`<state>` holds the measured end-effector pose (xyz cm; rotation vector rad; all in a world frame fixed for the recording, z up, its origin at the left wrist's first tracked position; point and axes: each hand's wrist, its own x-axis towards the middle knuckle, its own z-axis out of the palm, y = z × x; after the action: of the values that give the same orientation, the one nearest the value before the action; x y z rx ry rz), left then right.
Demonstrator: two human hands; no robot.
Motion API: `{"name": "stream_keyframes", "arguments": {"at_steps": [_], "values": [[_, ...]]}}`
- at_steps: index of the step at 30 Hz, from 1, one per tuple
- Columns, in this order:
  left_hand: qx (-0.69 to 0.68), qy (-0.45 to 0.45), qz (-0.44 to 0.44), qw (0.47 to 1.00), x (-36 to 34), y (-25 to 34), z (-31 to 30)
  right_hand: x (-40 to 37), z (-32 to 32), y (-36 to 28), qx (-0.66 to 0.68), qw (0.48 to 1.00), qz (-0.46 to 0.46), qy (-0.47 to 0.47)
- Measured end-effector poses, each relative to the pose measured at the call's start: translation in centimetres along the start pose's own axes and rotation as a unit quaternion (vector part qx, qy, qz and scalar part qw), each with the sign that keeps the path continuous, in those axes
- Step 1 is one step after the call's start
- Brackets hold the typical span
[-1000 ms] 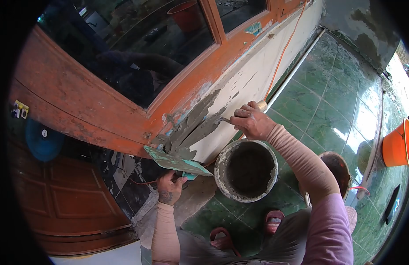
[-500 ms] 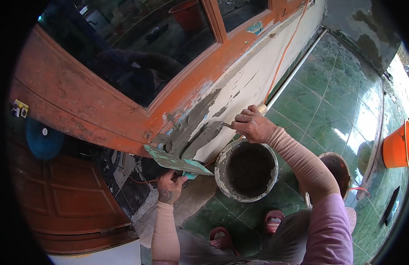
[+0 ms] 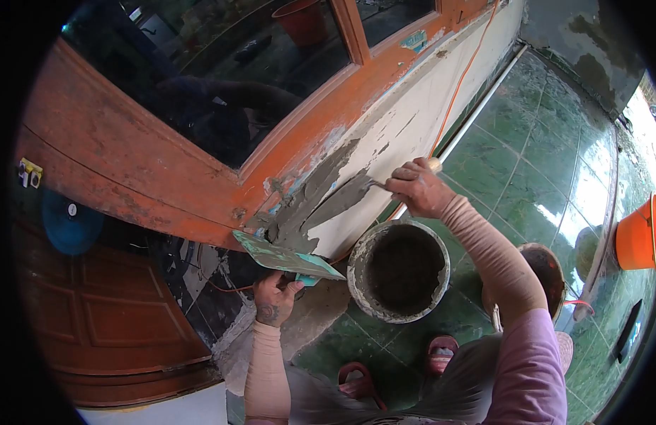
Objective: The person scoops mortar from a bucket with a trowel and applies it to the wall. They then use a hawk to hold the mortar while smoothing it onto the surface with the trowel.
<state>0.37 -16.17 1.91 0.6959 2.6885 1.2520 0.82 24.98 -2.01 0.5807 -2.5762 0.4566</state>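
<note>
No readable words, brands or numbers are showing anywhere; a torn teal sticker (image 3: 415,40) is clinging to the orange window frame (image 3: 307,138), upper middle, illegible.

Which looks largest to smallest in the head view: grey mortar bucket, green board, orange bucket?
1. grey mortar bucket
2. green board
3. orange bucket, though it is farther away and partly cut off, so unsure.

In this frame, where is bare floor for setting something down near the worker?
Free: the glossy green floor tiles between the white pipe along the wall and the orange plastic bucket. Crowded: around the mortar-caked grey bucket, hemmed by the left hand holding the green plastering board, the right hand gripping a trowel, and red sandals.
</note>
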Motion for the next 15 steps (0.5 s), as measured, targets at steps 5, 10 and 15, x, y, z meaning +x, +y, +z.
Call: {"name": "stream_keyframes", "arguments": {"at_steps": [5, 10, 15], "values": [[0.004, -0.004, -0.002, 1.000, 0.0, -0.5, 0.0, -0.6, -1.0, 0.3, -0.022, 1.000, -0.013, -0.009], [0.004, -0.002, 0.009, 1.000, 0.1, -0.2, 0.1, 0.5, 1.0, -1.5, -0.004, 0.999, -0.034, -0.041], [-0.003, -0.005, -0.003, 1.000, 0.0, -0.4, 0.0, 1.2, 1.6, -1.8, -0.015, 0.999, -0.020, -0.041]]}}
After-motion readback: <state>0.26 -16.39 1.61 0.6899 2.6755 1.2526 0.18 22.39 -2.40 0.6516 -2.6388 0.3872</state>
